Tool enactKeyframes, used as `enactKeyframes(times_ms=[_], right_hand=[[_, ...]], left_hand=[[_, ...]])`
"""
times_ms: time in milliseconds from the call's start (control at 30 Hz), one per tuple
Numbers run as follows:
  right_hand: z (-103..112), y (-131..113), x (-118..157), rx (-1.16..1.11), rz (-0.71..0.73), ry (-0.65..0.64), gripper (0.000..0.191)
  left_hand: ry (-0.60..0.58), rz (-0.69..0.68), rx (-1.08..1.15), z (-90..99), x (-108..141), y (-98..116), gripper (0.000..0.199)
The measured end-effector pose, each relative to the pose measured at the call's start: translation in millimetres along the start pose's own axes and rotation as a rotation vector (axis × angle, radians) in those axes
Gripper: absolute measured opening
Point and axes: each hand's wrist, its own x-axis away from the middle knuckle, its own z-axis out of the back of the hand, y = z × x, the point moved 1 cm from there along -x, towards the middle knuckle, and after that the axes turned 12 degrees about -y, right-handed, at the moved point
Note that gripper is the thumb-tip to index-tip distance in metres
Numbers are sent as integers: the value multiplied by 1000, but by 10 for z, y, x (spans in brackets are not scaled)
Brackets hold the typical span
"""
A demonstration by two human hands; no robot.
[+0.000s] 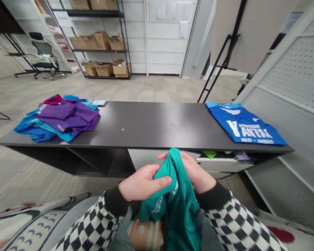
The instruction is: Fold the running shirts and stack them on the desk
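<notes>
A teal green shirt (pixel 183 202) with small white lettering hangs bunched between my hands, over my lap and in front of the desk's near edge. My left hand (pixel 143 183) is closed on its left side, thumb laid across the cloth. On the other side my right hand (pixel 195 170) grips the fabric near the top fold, its fingers partly hidden behind the shirt. To the left on the dark desk (pixel 151 122) lies a loose pile with a purple shirt (pixel 70 115) on top of blue ones. A blue shirt (pixel 247 125) with white print lies folded flat at the right end.
Open compartments (pixel 94 162) and white drawers (pixel 219 165) sit under the desktop. A perforated grey panel (pixel 293 80) stands close on the right. Behind the desk are a black stand (pixel 222 62), a shelf rack with cardboard boxes (pixel 103 69) and an office chair (pixel 44 54).
</notes>
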Motion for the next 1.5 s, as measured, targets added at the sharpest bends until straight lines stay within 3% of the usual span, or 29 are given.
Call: enactKeyframes(times_ms=[100, 200, 300, 467, 533, 600, 667, 867, 1033, 1167, 1300, 1500], right_hand=[[30, 125, -81, -11, 8, 3, 30], [73, 203, -123, 93, 49, -119, 38], [124, 209, -110, 318, 62, -270, 50], [164, 136, -70, 484, -27, -513, 64], [187, 127, -85, 604, -65, -527, 66], [239, 143, -122, 699, -69, -439, 44], [319, 168, -167, 718, -54, -300, 35], [586, 133, -249, 643, 10, 76, 34], [679, 65, -276, 480, 183, 271, 46], [714, 33, -254, 562, 318, 495, 53], [747, 33, -256, 611, 339, 569, 58], [884, 8, -260, 528, 315, 545, 60]], left_hand=[[36, 12, 186, 3, 22, -46, 49], [284, -180, 402, 30, 68, -15, 47], [482, -296, 476, 87, 112, 60, 50], [570, -367, 523, 213, 147, 178, 43], [606, -407, 549, 253, 157, 209, 41], [639, -432, 573, 287, 170, 226, 39], [658, -432, 590, 318, 185, 228, 38], [705, -452, 546, 418, 257, 236, 35], [729, -452, 439, 541, 309, 266, 33], [789, -381, 266, 712, 283, 194, 38], [807, -298, 60, 850, 257, 89, 41], [659, -213, 174, 825, 297, 123, 44]])
